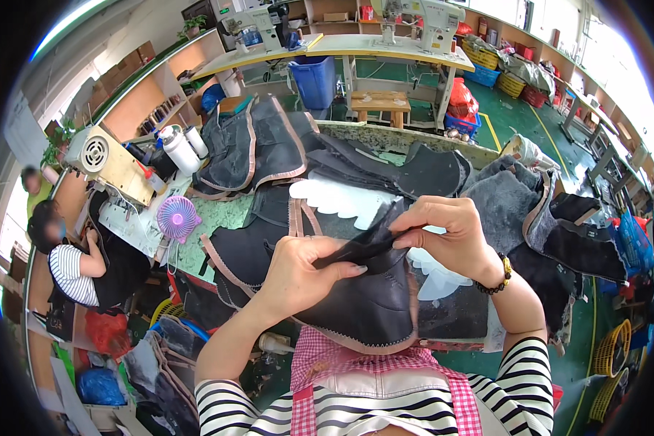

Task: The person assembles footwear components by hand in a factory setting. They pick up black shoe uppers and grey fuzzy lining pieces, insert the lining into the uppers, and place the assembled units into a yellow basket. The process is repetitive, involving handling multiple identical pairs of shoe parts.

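Both my hands pinch the upper edge of a black leather boot upper (363, 305), which has pinkish-tan trim with zigzag stitching along its lower edge. My left hand (298, 272) grips the edge between thumb and fingers. A little higher and to the right, my right hand (447, 232) holds a folded corner of it. The lower part of the piece hangs toward my checked apron (327, 360). Beneath and behind my hands lie white scalloped pieces (338, 200) on dark material. More black pieces with tan trim (251, 243) spread to the left.
Piles of black fleece-lined pieces (261, 145) cover the table's far side and right. A purple fan (178, 218), white spray can (178, 149) and beige machine (109, 163) stand left. A co-worker (73, 261) sits far left. Beyond are sewing machines (421, 25), a blue bin (314, 81) and wooden stool (380, 103).
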Action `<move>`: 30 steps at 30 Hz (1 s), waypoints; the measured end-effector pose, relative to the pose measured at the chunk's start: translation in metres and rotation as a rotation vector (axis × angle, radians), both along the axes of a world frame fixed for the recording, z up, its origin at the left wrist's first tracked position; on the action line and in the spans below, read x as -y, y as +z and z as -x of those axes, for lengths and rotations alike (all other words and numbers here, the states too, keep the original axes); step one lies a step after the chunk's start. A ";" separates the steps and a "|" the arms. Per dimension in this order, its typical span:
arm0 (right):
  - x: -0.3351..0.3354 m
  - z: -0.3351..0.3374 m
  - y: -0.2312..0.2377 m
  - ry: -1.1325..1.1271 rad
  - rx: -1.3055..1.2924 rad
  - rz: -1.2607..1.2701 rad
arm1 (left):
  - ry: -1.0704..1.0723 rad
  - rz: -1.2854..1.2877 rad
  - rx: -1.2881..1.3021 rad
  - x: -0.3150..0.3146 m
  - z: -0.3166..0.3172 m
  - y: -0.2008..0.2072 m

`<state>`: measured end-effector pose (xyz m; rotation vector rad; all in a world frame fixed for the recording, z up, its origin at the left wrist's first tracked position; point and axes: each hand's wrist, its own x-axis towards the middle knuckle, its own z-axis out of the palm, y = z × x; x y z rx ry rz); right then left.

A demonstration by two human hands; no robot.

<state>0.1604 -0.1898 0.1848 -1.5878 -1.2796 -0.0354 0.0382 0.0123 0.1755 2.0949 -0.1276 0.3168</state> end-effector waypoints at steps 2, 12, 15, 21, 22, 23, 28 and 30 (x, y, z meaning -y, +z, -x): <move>-0.001 -0.001 0.000 0.058 -0.064 -0.020 | -0.050 0.001 0.037 -0.001 0.001 -0.001; -0.001 0.003 -0.012 -0.006 -0.125 -0.142 | -0.045 0.061 -0.001 0.003 0.000 0.000; 0.003 -0.001 -0.006 0.007 0.047 -0.061 | -0.053 0.061 -0.003 0.004 -0.001 0.000; 0.002 -0.006 0.002 0.055 0.097 -0.022 | -0.089 0.062 0.046 0.007 0.001 0.001; 0.001 -0.007 0.004 0.065 0.102 -0.019 | -0.109 0.040 0.057 0.006 0.001 0.003; 0.000 -0.008 0.006 0.076 0.107 -0.017 | -0.128 0.019 0.069 0.005 0.001 0.004; 0.000 -0.013 0.008 0.096 0.044 0.095 | -0.189 -0.038 0.018 0.001 0.006 0.015; -0.003 -0.009 0.007 0.102 -0.092 0.003 | -0.202 -0.060 -0.011 0.001 0.008 0.018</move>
